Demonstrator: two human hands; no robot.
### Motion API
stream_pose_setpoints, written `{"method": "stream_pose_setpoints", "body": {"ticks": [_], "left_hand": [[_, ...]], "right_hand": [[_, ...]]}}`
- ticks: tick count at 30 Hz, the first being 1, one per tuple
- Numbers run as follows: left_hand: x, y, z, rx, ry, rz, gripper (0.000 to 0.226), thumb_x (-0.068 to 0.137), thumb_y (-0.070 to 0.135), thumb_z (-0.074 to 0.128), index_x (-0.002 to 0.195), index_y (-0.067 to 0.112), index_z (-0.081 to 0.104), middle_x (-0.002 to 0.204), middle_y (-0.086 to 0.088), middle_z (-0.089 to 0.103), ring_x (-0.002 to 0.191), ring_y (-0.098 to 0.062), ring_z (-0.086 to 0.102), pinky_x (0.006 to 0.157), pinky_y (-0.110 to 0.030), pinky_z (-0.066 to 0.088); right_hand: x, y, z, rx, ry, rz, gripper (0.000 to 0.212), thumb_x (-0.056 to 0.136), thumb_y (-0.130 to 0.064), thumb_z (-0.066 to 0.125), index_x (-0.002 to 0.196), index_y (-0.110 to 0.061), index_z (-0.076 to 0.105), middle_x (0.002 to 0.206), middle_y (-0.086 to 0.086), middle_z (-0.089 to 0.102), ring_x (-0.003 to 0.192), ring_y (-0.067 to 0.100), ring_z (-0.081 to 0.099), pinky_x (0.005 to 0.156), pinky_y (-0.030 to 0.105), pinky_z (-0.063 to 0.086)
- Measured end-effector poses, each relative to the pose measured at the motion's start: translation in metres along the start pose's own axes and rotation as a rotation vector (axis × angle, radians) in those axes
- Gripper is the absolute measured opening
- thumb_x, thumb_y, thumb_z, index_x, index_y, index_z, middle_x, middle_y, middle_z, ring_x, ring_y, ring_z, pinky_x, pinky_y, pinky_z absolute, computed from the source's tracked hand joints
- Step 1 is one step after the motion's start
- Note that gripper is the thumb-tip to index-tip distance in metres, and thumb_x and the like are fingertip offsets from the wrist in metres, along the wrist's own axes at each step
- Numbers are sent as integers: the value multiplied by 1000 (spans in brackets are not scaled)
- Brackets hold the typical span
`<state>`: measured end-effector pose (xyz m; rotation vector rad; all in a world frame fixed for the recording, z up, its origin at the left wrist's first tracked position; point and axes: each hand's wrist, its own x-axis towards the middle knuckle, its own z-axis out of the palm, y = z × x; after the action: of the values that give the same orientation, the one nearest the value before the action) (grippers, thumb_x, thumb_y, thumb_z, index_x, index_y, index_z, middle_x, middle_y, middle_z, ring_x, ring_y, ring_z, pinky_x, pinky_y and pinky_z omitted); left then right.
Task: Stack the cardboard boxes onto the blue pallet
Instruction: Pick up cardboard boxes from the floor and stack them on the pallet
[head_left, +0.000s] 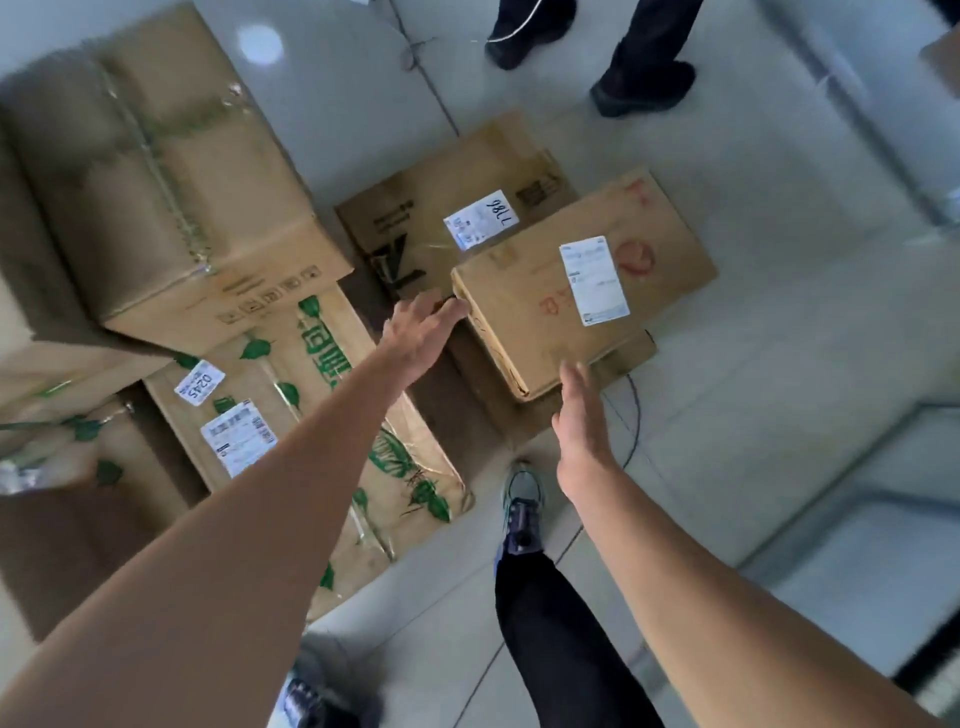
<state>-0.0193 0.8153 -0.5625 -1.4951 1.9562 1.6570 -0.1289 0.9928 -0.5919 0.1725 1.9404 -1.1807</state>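
Right of the red-marked box (582, 291) the tiled floor (779, 338) lies open, crossed only by a thin dark cable (636, 410) by its near-right corner; behind it a dark-printed box (447, 208) sits close against its far-left side, and well behind it a bystander's shoes (644, 88) stand on the floor. Left of it only a shadowed strip parts it from the green-printed box (311, 415) and the tall taped box (171, 171), and the left hand (421, 332) fills that strip at the corner; in front of it the right hand (582, 431) and the wearer's own shoe (522, 512) take up the floor.

Two hands (423, 332) (582, 415), at least five cardboard boxes (182, 171) (322, 395) (457, 208) (519, 306) (104, 457), four white labels (480, 218) (592, 280) (200, 382) (239, 436), two dark shoes (530, 31) (644, 88).
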Motion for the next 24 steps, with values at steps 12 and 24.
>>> {"method": "stream_pose_setpoints", "body": {"ticks": [12,24], "left_hand": [[150,55,59,258,32,-97,57,99,55,38,153,36,35,164,-4,28,153,-32,17,119,-63,19],[51,32,59,-196,27,-201,65,97,48,59,155,32,35,139,-1,35,122,-22,39,89,-30,34]], "right_hand": [[124,-11,-34,214,73,278,70,99,-60,54,159,-31,34,163,-4,40,147,18,41,123,46,29],[75,-33,-49,155,78,131,74,94,-64,57,158,-36,32,158,1,48,136,25,54,114,57,42]]}}
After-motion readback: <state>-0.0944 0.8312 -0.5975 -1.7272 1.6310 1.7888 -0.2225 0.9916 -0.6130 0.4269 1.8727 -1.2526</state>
